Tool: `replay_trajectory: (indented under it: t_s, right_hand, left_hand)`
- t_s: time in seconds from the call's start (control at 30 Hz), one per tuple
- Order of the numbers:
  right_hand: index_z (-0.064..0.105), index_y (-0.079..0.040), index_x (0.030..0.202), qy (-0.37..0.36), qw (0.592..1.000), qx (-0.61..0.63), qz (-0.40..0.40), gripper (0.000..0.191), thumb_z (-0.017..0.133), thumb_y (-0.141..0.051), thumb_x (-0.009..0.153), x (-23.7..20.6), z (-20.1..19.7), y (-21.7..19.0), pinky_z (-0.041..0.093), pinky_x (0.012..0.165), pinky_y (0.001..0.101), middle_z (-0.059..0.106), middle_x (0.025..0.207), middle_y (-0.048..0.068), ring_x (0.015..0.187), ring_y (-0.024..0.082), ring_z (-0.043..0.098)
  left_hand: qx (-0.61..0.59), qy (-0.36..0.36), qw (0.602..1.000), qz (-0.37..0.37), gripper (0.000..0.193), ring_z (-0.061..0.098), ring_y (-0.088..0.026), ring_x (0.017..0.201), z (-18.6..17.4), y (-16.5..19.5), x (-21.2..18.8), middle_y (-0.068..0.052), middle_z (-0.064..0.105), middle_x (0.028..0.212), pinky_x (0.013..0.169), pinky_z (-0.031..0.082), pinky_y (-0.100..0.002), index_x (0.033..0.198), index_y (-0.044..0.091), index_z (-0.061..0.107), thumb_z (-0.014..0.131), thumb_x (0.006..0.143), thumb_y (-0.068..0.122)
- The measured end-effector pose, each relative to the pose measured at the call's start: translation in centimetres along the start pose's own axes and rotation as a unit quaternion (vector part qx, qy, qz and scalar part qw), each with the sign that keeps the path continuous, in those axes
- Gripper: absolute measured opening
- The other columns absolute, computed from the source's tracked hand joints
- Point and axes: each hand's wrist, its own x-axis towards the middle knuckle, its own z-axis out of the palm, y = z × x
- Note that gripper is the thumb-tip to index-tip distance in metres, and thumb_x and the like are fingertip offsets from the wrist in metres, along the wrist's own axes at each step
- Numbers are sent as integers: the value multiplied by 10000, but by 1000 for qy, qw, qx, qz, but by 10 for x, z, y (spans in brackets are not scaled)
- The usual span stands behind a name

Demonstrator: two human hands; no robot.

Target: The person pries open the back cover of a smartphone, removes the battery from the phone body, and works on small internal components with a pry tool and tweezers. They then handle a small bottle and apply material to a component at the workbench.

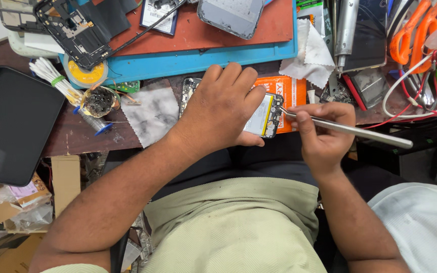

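- Over the near edge of the workbench (72,136), the left hand (223,108) is gripping an opened phone (265,117), fingers curled over its top and thumb tucked under its near side.
- Just to the right of it, the right hand (322,129) is pinching a pair of metal tweezers (350,130), closed around the shaft like a pen.
- Lying crosswise, the tweezers are pointing left, their tip touching the phone's right end, where a dark circuit board is showing; the handle is trailing off toward the bench's right side.
- Running left to right, the phone's long axis is lining up roughly with the tweezers, so the right hand is sitting nearer the exposed end while the left is covering most of the body.
- Showing beside the fingers, the phone's inside is a pale battery with a yellow edge.
- Behind it, an orange packet (292,96) is lying flat on the bench.
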Motion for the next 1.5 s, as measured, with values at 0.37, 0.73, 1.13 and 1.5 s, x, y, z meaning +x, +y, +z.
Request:
replay_trajectory:
  t_s: [0.37,0.73,1.13,1.5]
  right_hand:
    - [406,-49,1198,31,987,74,137,275,664,-60,1103,19,6,-25,608,716,273,695,943,146,822,192,743]
    - [411,-41,1158,56,969,108,216,261,654,-59,1065,25,11,-38,653,681,310,700,967,189,824,258,774]
    - [381,-58,1131,71,957,148,238,311,677,-22,1045,28,8,-36,634,635,300,698,939,196,788,274,768]
    - [381,-76,1122,78,957,162,228,328,695,-32,1040,24,13,-35,639,666,295,706,943,176,802,259,767]
  left_hand:
    - [0,4,1000,-1,795,511,-275,964,0,-1,1,-83,552,1000,800,399,-412,939,76,616,911,441,621]
    - [0,5,1000,-3,804,515,-272,970,3,0,0,-83,559,1012,810,401,-411,937,73,619,912,442,634]
    - [0,8,1000,0,809,515,-270,973,3,0,0,-77,558,1015,809,399,-413,939,77,619,906,427,633]
    - [-1,26,1000,16,877,510,-252,935,2,2,-4,-64,541,984,773,392,-405,1196,119,684,925,474,555]
